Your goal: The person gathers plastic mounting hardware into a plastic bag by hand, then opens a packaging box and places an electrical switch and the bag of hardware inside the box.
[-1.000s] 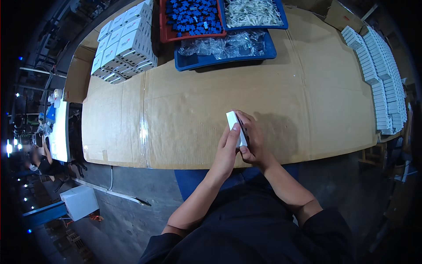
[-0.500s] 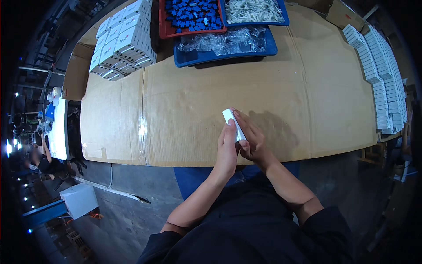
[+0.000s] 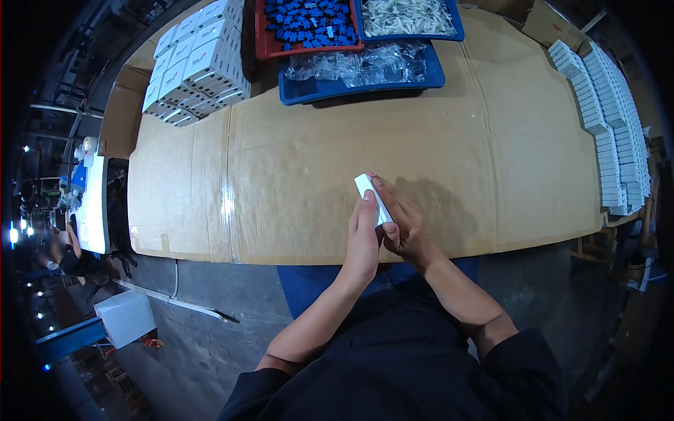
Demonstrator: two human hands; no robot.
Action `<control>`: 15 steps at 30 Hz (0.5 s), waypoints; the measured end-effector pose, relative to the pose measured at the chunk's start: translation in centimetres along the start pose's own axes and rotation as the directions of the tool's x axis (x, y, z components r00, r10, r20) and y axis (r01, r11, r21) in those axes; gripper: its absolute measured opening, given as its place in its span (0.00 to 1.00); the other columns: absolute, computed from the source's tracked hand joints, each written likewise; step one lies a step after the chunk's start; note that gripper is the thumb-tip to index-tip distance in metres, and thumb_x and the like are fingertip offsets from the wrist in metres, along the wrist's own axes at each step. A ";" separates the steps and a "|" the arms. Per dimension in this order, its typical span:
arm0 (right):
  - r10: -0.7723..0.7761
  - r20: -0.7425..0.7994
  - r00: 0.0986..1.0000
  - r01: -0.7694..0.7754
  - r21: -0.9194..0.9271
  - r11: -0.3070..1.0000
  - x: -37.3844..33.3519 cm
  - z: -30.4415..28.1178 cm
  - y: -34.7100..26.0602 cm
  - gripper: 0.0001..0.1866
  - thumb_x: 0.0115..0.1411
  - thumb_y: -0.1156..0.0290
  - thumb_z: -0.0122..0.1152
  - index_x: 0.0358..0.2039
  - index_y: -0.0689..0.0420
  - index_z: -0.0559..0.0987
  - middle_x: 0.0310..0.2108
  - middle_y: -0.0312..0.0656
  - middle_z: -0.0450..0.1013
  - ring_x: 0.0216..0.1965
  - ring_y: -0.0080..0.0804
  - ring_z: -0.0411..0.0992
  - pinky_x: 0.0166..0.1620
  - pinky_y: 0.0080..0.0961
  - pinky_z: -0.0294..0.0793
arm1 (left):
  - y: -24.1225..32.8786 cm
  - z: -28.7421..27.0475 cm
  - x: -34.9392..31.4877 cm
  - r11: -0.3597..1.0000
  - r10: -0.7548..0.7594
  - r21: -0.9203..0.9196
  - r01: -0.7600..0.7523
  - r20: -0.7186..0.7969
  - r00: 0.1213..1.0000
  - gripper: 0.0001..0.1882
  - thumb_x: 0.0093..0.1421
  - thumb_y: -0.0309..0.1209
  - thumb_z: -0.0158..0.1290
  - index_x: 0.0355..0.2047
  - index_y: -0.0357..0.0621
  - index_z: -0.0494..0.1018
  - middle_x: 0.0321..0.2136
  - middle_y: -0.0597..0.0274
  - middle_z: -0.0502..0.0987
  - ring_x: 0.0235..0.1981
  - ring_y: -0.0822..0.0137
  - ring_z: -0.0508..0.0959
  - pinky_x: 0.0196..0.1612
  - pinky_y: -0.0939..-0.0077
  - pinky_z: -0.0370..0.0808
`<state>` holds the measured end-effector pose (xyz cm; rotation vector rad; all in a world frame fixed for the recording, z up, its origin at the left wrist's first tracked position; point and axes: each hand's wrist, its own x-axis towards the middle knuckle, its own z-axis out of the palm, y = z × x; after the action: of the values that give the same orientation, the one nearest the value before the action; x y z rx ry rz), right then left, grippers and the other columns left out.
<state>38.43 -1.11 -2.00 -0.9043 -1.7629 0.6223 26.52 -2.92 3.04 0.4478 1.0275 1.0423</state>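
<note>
Between my two hands, over the near middle of the cardboard-covered table (image 3: pixel 302 161), is a small white box (image 3: pixel 364 184). It is narrow and tilted, with its far end showing past my fingers. My left hand (image 3: pixel 362 235) grips it from the left, the thumb lying along its top face. From the other side, my right hand (image 3: pixel 407 228) presses against it with the fingers stretched along its length. My palms hide most of the box's sides and its underside.
White boxes (image 3: pixel 193 63) are stacked at the far left. A red tray (image 3: pixel 270 52) of blue parts, a blue tray (image 3: pixel 449 35) of whitish slender pieces and another blue tray (image 3: pixel 295 92) of clear plastic bags sit at the back. Rows of small white boxes (image 3: pixel 604 126) line the right edge.
</note>
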 end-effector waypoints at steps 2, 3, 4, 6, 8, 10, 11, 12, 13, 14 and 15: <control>0.004 0.006 1.000 -0.004 -0.001 1.000 0.0 0.0 -0.1 0.37 0.78 0.45 0.39 0.67 0.69 0.69 0.63 0.61 0.71 0.63 0.62 0.72 0.63 0.46 0.74 | -0.1 -0.2 0.0 1.000 -0.004 0.010 0.004 -0.008 1.000 0.31 0.77 0.56 0.42 0.59 0.38 0.67 0.42 0.66 0.76 0.37 0.77 0.78 0.38 0.81 0.77; 0.008 0.010 1.000 -0.008 -0.005 1.000 0.0 -0.1 -0.2 0.37 0.78 0.45 0.39 0.67 0.70 0.69 0.63 0.61 0.71 0.64 0.62 0.72 0.64 0.46 0.74 | -0.2 -0.3 0.1 1.000 -0.004 0.010 0.004 -0.007 1.000 0.31 0.77 0.56 0.42 0.59 0.38 0.67 0.42 0.66 0.76 0.37 0.77 0.78 0.38 0.81 0.77; 0.008 0.011 1.000 -0.008 -0.006 1.000 0.0 -0.1 -0.2 0.37 0.78 0.45 0.39 0.67 0.70 0.69 0.63 0.61 0.71 0.64 0.62 0.72 0.64 0.46 0.74 | -0.3 -0.4 0.1 1.000 -0.001 0.014 0.001 -0.001 1.000 0.31 0.77 0.55 0.42 0.59 0.37 0.67 0.43 0.65 0.76 0.38 0.77 0.79 0.39 0.80 0.77; 0.004 0.010 1.000 -0.004 -0.003 1.000 0.0 -0.1 -0.1 0.37 0.78 0.45 0.39 0.67 0.70 0.69 0.64 0.62 0.71 0.64 0.62 0.72 0.64 0.46 0.74 | -0.5 -0.6 0.1 1.000 0.001 0.018 -0.001 0.006 1.000 0.31 0.77 0.55 0.42 0.59 0.37 0.67 0.43 0.64 0.76 0.39 0.76 0.79 0.40 0.79 0.77; 0.004 0.012 1.000 -0.004 -0.006 1.000 -0.1 -0.1 0.0 0.37 0.78 0.45 0.39 0.67 0.70 0.69 0.64 0.62 0.71 0.64 0.62 0.72 0.64 0.46 0.73 | -0.6 -0.7 0.2 1.000 -0.002 0.018 0.002 -0.003 1.000 0.31 0.77 0.55 0.42 0.60 0.37 0.66 0.44 0.63 0.76 0.39 0.75 0.79 0.40 0.79 0.78; 0.003 0.014 1.000 -0.003 -0.007 1.000 -0.1 0.0 0.0 0.38 0.78 0.45 0.39 0.67 0.70 0.69 0.64 0.62 0.71 0.64 0.61 0.72 0.64 0.46 0.73 | -0.4 -0.3 0.0 1.000 0.003 0.015 -0.003 -0.017 1.000 0.31 0.77 0.55 0.41 0.61 0.37 0.66 0.44 0.64 0.76 0.39 0.75 0.79 0.40 0.79 0.78; 0.008 0.008 1.000 -0.008 0.006 1.000 -0.1 0.1 -0.1 0.38 0.78 0.45 0.39 0.67 0.70 0.69 0.64 0.62 0.71 0.64 0.61 0.72 0.64 0.46 0.73 | -0.3 -0.2 -0.1 1.000 0.008 0.013 -0.008 -0.031 0.999 0.31 0.77 0.55 0.41 0.61 0.37 0.66 0.44 0.64 0.76 0.39 0.75 0.79 0.39 0.79 0.78; 0.013 0.003 1.000 -0.013 0.019 1.000 -0.1 0.1 -0.1 0.38 0.78 0.45 0.39 0.67 0.70 0.70 0.63 0.62 0.71 0.64 0.61 0.72 0.64 0.46 0.73 | -0.4 -0.4 -0.1 1.000 0.009 0.012 -0.009 -0.031 0.999 0.31 0.77 0.55 0.41 0.61 0.37 0.66 0.44 0.64 0.76 0.39 0.75 0.79 0.39 0.79 0.78; 0.012 0.003 1.000 -0.012 0.019 1.000 -0.1 0.1 -0.1 0.38 0.78 0.45 0.39 0.67 0.70 0.70 0.63 0.62 0.71 0.64 0.61 0.72 0.64 0.46 0.73 | -0.6 -0.6 0.0 1.000 0.007 0.011 -0.007 -0.016 1.000 0.31 0.77 0.55 0.41 0.62 0.37 0.65 0.44 0.63 0.76 0.40 0.75 0.80 0.40 0.79 0.78; 0.009 0.008 1.000 -0.010 0.013 1.000 -0.1 0.1 -0.1 0.38 0.78 0.45 0.39 0.67 0.69 0.70 0.63 0.62 0.71 0.64 0.61 0.72 0.64 0.46 0.73 | -0.7 -0.8 0.0 1.000 0.006 0.010 -0.006 -0.001 1.000 0.31 0.77 0.54 0.41 0.62 0.37 0.65 0.45 0.63 0.76 0.41 0.75 0.80 0.41 0.78 0.79; 0.008 0.013 1.000 -0.008 0.006 1.000 -0.1 0.1 0.0 0.37 0.78 0.45 0.38 0.67 0.69 0.70 0.63 0.62 0.71 0.64 0.61 0.72 0.64 0.46 0.73 | -0.6 -0.8 0.0 1.000 0.006 0.010 -0.006 -0.001 1.000 0.31 0.77 0.54 0.41 0.62 0.37 0.65 0.45 0.63 0.76 0.41 0.75 0.80 0.41 0.78 0.79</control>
<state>38.35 -1.21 -2.05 -0.9053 -1.7686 0.6393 26.18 -3.35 2.22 0.4589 1.0328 1.0434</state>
